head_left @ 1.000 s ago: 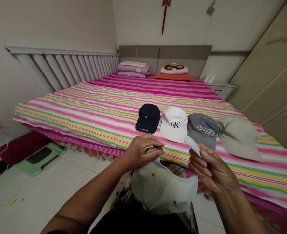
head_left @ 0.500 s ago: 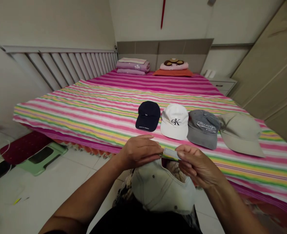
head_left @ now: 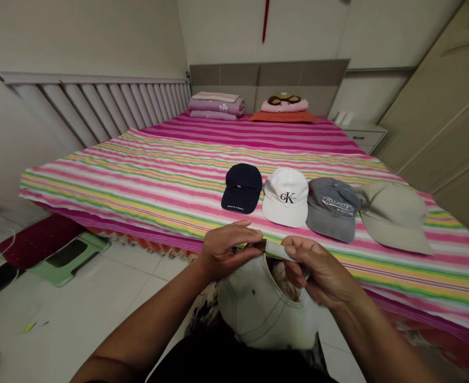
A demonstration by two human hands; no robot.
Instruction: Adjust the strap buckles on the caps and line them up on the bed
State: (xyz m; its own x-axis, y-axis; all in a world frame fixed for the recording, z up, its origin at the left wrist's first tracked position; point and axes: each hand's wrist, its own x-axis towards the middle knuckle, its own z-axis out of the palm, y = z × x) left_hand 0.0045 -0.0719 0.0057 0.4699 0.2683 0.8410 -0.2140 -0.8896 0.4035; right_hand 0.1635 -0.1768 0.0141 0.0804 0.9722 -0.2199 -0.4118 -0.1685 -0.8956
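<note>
A pale grey-green cap (head_left: pixel 254 306) hangs between my hands close to my body, its back opening and strap uppermost. My left hand (head_left: pixel 228 247) pinches the buckle end of the strap (head_left: pixel 276 250). On the other side, my right hand (head_left: pixel 318 266) grips the strap's other end between thumb and fingers. Beyond my hands a row of caps lies on the bed: a navy cap (head_left: pixel 242 186), a white cap (head_left: pixel 285 194) with black letters, a grey cap (head_left: pixel 333 205) with white script, and a beige cap (head_left: pixel 394 213).
A striped sheet (head_left: pixel 139 175) covers the bed. Folded purple bedding (head_left: pixel 216 106) and an orange pillow (head_left: pixel 282 117) lie by the headboard (head_left: pixel 258 80). At left, a green stool (head_left: pixel 69 266) stands on the tiled floor. A white nightstand (head_left: pixel 364 135) is at the far right.
My left fingers have shifted and parted a little, showing more of the strap's buckle end. The cap has turned slightly, with both hands still on the strap.
</note>
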